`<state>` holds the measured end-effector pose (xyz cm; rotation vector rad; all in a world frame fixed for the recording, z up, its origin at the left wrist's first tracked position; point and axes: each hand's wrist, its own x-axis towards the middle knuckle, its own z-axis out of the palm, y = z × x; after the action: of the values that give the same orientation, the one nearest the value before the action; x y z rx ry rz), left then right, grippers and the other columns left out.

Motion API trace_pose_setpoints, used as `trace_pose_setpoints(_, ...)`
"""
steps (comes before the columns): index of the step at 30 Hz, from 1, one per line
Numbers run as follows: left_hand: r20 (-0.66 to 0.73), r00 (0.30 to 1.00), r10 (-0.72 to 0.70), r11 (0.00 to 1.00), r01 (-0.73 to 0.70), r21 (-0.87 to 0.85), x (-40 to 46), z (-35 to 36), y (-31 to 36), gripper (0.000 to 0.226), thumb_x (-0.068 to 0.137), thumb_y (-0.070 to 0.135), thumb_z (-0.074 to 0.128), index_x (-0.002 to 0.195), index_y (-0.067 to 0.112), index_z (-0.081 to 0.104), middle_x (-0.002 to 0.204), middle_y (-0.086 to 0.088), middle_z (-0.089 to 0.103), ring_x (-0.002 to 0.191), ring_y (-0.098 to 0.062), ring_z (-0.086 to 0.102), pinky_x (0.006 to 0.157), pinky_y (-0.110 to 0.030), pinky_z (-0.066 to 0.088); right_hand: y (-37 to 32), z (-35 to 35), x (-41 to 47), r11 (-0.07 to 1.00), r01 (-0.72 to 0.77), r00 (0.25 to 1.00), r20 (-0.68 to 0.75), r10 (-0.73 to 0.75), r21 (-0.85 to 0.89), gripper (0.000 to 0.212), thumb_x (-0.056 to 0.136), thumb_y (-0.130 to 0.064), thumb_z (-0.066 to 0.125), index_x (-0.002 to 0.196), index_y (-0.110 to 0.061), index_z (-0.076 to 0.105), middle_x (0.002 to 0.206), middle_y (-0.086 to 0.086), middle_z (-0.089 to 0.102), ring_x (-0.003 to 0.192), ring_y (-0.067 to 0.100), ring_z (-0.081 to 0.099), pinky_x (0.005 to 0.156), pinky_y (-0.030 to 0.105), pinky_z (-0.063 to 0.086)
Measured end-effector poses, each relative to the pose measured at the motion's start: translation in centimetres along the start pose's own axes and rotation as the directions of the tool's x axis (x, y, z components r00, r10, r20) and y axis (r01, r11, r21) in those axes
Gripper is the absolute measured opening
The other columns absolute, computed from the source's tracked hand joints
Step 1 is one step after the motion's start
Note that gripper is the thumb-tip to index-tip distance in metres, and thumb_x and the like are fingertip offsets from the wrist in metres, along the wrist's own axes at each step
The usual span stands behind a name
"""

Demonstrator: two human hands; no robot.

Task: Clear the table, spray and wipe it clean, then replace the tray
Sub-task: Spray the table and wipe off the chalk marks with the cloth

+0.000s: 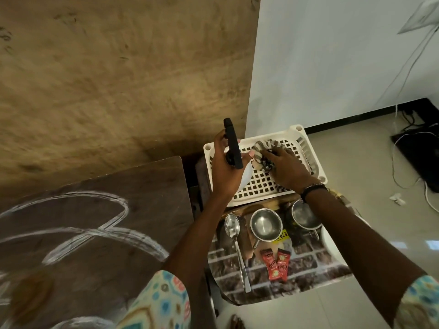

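Left hand (225, 172) grips spray bottle (234, 146) over white slotted tray (306, 150); right hand (288, 169) presses striped cloth (263, 148) down in tray, far of steel cups (266, 225)

tan textured wall (107, 74), white wall (332, 67), glossy tiled floor (370, 186)
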<state>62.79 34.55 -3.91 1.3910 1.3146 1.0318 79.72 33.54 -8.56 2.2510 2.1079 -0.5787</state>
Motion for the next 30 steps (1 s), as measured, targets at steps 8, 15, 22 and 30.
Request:
trace_pose_setpoints(8,-0.138,0.986,0.095,0.995,-0.093,0.027,-0.2,-0.8,0.7,0.052,0.083,0.029,0.07,0.126,0.008,0.048,0.12,-0.009,0.058,0.105,-0.033,0.058,0.097,-0.044,0.045,-0.9,-1.5,-1.0,1.0,0.027,0.986,-0.163,-0.025,0.01,0.062,0.088,0.003,0.054,0.144,-0.022,0.042,0.142,0.014,0.046,0.127,0.037,0.041,0.098,0.05,0.047)
trace_pose_setpoints(15,-0.261,0.932,0.253,0.954,-0.285,-0.092,-1.4,-5.3,6.2,0.035,0.087,0.019,0.065,0.117,0.009,0.051,0.108,-0.001,0.06,0.071,-0.03,0.057,0.078,-0.04,0.054,-4.8,-5.5,-2.8,0.99,0.143,0.924,-0.36,-0.13,0.01,0.065,0.083,0.005,0.059,0.141,-0.021,0.046,0.133,0.014,0.054,0.121,0.037,0.047,0.089,0.05,0.052)
trace_pose_setpoints(22,-0.399,0.892,0.211,0.937,-0.302,-0.178,-6.7,-14.7,8.6,0.021,0.078,0.022,0.059,0.097,0.032,0.06,0.081,-0.015,0.06,0.054,-0.028,0.05,0.059,-0.046,0.047,-14.3,-6.7,-6.3,0.958,0.282,0.873,-0.428,-0.234,0.052,0.065,0.076,0.007,0.062,0.136,-0.017,0.053,0.123,0.015,0.059,0.109,0.039,0.054,0.089,0.046,0.053)
trace_pose_setpoints(30,-0.428,0.9,0.08,0.951,-0.197,-0.237,-19.3,-31.2,4.7,0.025,0.078,0.022,0.06,0.098,0.008,0.067,0.088,-0.01,0.069,0.054,-0.013,0.053,0.054,-0.029,0.044,-31.9,-0.1,-14.5,0.903,0.391,0.899,-0.284,-0.334,0.175,0.057,0.082,-0.005,0.062,0.136,-0.021,0.053,0.125,0.011,0.058,0.116,0.035,0.052,0.086,0.049,0.054)
